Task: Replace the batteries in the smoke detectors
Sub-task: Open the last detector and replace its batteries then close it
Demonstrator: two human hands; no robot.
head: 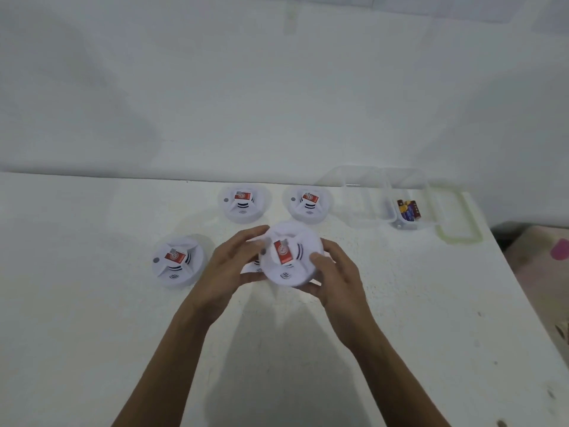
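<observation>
A round white smoke detector [292, 269] with a red battery [284, 251] showing in its middle is held above the table. My left hand [229, 266] grips its left rim and my right hand [334, 272] grips its right rim, thumb on top. Three more white detectors lie on the table, each with a red battery on top: one at the left [178, 263], one at the back [244, 204] and one at the back right [309, 204]. Part of another white piece [255, 266] shows under the held detector, mostly hidden.
A clear plastic box [381, 195] at the back right holds several dark batteries [408, 209]. Its lid with green clasps [458, 217] lies beside it. The white table [92, 303] ends at the right edge, with a wall close behind it.
</observation>
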